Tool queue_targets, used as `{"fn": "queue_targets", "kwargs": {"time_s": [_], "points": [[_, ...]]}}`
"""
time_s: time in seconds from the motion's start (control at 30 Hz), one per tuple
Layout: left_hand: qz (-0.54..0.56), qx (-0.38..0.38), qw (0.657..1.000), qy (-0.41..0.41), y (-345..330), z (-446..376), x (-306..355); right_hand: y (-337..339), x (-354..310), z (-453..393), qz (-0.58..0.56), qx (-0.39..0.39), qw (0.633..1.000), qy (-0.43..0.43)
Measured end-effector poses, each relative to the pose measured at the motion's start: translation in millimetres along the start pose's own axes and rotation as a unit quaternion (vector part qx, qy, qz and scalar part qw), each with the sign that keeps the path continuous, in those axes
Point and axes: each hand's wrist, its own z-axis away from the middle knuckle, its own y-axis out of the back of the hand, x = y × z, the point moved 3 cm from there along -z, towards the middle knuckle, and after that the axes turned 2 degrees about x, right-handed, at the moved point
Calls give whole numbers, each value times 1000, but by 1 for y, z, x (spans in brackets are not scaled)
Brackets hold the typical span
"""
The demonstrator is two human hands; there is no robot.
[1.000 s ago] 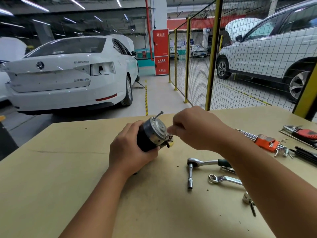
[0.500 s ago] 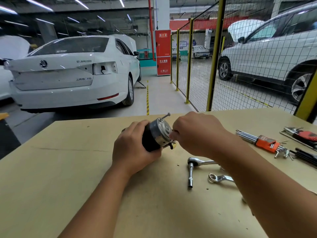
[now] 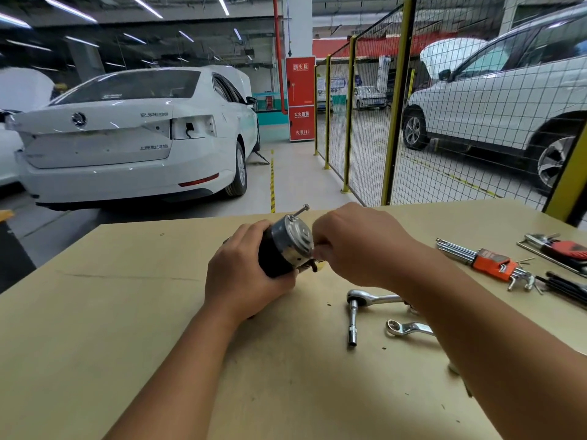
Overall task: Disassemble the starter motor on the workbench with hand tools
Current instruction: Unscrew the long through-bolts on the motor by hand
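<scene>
The starter motor (image 3: 281,249), a black cylinder with a silver end cap, lies on its side at the middle of the workbench (image 3: 127,312). A long bolt (image 3: 301,211) sticks out of the cap's upper edge. My left hand (image 3: 246,274) grips the black body from the left. My right hand (image 3: 359,246) is curled at the cap's right edge, its fingertips pinching a small part there that the fingers hide. A ratchet with a socket (image 3: 353,315) and a ring spanner (image 3: 403,328) lie just right of the motor.
An orange-holdered hex key set (image 3: 489,262) and more tools (image 3: 562,249) lie at the bench's right edge. A yellow-framed mesh fence (image 3: 394,122) stands behind the bench, with white cars beyond.
The view shifted slightly. My right hand stayed at the end cap, its fingers working at the cap's edge, and my left hand kept its grip on the motor body.
</scene>
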Motion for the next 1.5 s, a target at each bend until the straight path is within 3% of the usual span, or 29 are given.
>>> {"fn": "queue_targets", "kwargs": {"time_s": [0.1,0.27,0.43,0.93,1.27,1.5], "points": [[5,-4,1000,2,0,0,-1,5,1,1,-50,11,999,7],[10,-7,1000,4,0,-1,-2,0,5,-1,-23,-21,999,-23],[18,-1,1000,2,0,-1,-4,6,4,1,-92,17,996,-13],[6,-2,1000,-2,-1,0,0,-5,13,-1,-85,-22,995,-39],[17,-3,1000,16,1,-1,-5,-2,14,1,-142,4,990,-18],[32,-12,999,27,2,-1,-3,-11,9,-3,-120,2,993,-13]]}}
